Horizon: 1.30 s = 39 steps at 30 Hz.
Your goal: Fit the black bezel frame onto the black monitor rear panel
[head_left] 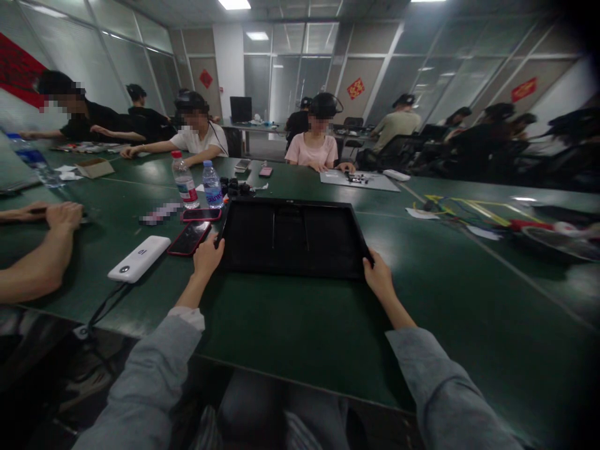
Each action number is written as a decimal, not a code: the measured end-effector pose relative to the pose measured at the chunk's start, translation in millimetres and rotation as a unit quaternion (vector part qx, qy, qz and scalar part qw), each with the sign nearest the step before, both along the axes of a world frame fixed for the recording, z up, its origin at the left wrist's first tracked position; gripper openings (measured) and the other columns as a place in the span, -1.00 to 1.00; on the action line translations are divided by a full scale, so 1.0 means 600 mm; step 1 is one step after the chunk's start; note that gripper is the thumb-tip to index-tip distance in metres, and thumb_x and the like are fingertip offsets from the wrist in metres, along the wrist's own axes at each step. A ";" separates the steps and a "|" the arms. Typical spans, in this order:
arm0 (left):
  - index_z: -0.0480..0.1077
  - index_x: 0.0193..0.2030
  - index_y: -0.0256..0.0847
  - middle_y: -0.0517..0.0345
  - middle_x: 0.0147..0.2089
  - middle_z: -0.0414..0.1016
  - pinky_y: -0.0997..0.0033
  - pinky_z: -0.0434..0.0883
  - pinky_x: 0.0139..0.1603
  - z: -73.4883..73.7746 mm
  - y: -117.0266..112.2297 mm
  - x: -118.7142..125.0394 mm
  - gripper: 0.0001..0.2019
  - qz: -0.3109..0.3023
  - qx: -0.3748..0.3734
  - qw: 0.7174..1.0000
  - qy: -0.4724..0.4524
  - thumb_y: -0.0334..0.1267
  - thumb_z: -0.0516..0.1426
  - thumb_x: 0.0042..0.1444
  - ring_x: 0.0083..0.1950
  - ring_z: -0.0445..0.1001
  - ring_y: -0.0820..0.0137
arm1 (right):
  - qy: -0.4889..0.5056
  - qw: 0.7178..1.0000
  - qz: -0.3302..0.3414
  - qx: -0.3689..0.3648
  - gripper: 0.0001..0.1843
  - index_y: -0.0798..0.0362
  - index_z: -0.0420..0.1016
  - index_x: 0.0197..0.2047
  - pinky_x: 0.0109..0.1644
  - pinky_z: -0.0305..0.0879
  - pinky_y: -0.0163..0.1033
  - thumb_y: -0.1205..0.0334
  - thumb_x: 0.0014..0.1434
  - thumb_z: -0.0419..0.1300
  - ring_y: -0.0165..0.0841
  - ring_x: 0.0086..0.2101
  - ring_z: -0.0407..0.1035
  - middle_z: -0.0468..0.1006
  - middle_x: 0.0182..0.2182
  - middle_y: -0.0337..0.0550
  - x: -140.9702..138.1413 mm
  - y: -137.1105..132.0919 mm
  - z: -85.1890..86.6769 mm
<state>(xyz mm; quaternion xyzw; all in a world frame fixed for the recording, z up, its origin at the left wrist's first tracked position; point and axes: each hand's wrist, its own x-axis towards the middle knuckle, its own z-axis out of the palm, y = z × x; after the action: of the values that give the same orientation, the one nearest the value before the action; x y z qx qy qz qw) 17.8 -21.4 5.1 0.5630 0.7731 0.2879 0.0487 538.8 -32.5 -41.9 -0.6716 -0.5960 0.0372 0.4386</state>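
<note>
I have my left hand (207, 253) pinching the left edge of the tray (290, 259); its long axis runs across from grip to grip, neither hand clearly nearer, the table (300, 331) beneath; my right hand (379, 274) pinches the right edge.

black panel (248, 247): is showing matt, smooth, plastic-looking faces. table (290, 331): is reflecting light off a smooth, semi-glossy top. power bank (145, 255): is presenting smooth plastic. near phone (190, 239): is wearing a glossy screen. sleeves (145, 375): are showing matt cloth.
</note>
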 end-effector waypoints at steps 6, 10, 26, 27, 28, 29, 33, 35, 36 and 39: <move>0.44 0.26 -0.18 -0.18 0.08 0.61 -0.02 0.40 0.20 0.003 -0.002 0.003 -0.54 -0.007 0.015 0.999 0.040 -0.04 0.04 0.34 0.14 0.56 0.00 | -0.014 0.999 -0.021 -0.035 -0.37 0.14 0.42 0.27 0.21 0.30 0.28 0.05 0.23 -0.01 0.05 0.07 0.45 0.52 0.14 0.22 -0.003 0.004 0.008; 0.41 0.27 -0.23 -0.26 0.19 0.53 -0.20 0.31 0.26 0.023 -0.003 0.008 -0.54 -0.017 -0.007 0.998 0.061 -0.08 0.05 0.33 0.25 0.44 -0.09 | -0.034 0.997 -0.056 -0.047 -0.38 0.20 0.41 0.27 0.16 0.32 0.29 0.08 0.25 0.00 0.09 0.05 0.43 0.54 0.07 0.29 -0.023 0.001 0.034; 0.07 0.54 -0.11 0.01 0.58 0.01 -0.08 -0.04 0.54 0.010 -0.012 0.138 -0.40 -0.235 0.068 0.959 0.147 -0.01 -0.11 0.42 0.58 -0.06 0.11 | -0.246 0.962 0.118 0.031 -0.32 0.01 0.02 0.53 0.35 0.13 0.27 -0.02 0.44 -0.14 0.03 0.40 0.03 0.09 0.45 0.13 -0.201 -0.025 0.055; 0.06 0.54 -0.10 0.00 0.58 0.01 -0.11 -0.02 0.53 0.006 -0.007 0.135 -0.39 -0.228 0.053 0.962 0.143 0.01 -0.11 0.42 0.58 -0.05 0.09 | -0.246 0.960 0.129 0.018 -0.32 0.02 0.03 0.53 0.32 0.20 0.24 -0.03 0.44 -0.16 0.02 0.37 0.09 0.15 0.43 0.14 -0.196 -0.021 0.050; 0.06 0.54 -0.09 0.00 0.58 0.01 -0.13 -0.01 0.52 0.003 -0.003 0.132 -0.38 -0.224 0.038 0.964 0.141 0.02 -0.10 0.41 0.58 -0.04 0.07 | -0.245 0.960 0.133 0.011 -0.31 0.04 0.00 0.53 0.29 0.25 0.21 -0.03 0.44 -0.18 0.01 0.34 0.15 0.20 0.40 0.16 -0.193 -0.018 0.046; 0.07 0.53 -0.08 -0.01 0.57 0.03 -0.14 0.00 0.52 0.001 0.001 0.129 -0.39 -0.225 0.026 0.964 0.139 0.03 -0.10 0.41 0.57 -0.02 0.07 | -0.243 0.961 0.132 0.008 -0.28 0.08 -0.06 0.55 0.26 0.28 0.20 -0.04 0.44 -0.19 0.01 0.32 0.20 0.25 0.38 0.19 -0.190 -0.015 0.044; 0.04 0.55 -0.07 -0.03 0.55 0.09 -0.12 -0.01 0.53 0.001 0.004 0.126 -0.38 -0.234 0.011 0.963 0.133 0.02 -0.09 0.41 0.56 0.02 0.08 | -0.240 0.962 0.128 0.011 -0.17 0.18 -0.39 0.58 0.19 0.35 0.18 -0.07 0.44 -0.21 0.01 0.23 0.33 0.34 0.32 0.25 -0.188 -0.012 0.043; -0.08 0.58 -0.13 -0.07 0.56 0.06 -0.08 0.00 0.53 0.004 0.000 0.128 -0.33 -0.228 0.021 0.965 0.128 0.02 -0.09 0.41 0.56 0.02 0.10 | -0.238 0.962 0.131 0.015 -0.15 0.18 -0.47 0.58 0.18 0.35 0.18 -0.07 0.44 -0.21 0.00 0.21 0.35 0.35 0.31 0.24 -0.189 -0.012 0.044; -0.14 0.59 -0.16 -0.08 0.57 0.03 -0.05 -0.01 0.53 0.006 -0.003 0.129 -0.31 -0.223 0.033 0.966 0.128 0.01 -0.10 0.41 0.57 0.01 0.12 | -0.236 0.962 0.132 0.017 -0.15 0.18 -0.49 0.57 0.18 0.35 0.18 -0.07 0.45 -0.21 0.00 0.21 0.35 0.36 0.31 0.24 -0.190 -0.012 0.045; -0.17 0.59 -0.18 -0.05 0.59 -0.04 -0.01 -0.06 0.55 0.009 -0.008 0.132 -0.32 -0.217 0.065 0.965 0.135 -0.02 -0.11 0.42 0.59 -0.06 0.16 | -0.235 0.963 0.133 0.018 -0.15 0.21 -0.46 0.57 0.20 0.35 0.17 -0.06 0.44 -0.20 0.01 0.22 0.34 0.36 0.30 0.26 -0.190 -0.013 0.045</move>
<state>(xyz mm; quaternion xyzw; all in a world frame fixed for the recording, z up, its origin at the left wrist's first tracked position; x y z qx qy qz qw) 96.7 -26.2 10.3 0.7530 0.6112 0.2417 -0.0318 424.9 -40.4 -14.8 -0.5678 -0.7669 -0.0743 0.2899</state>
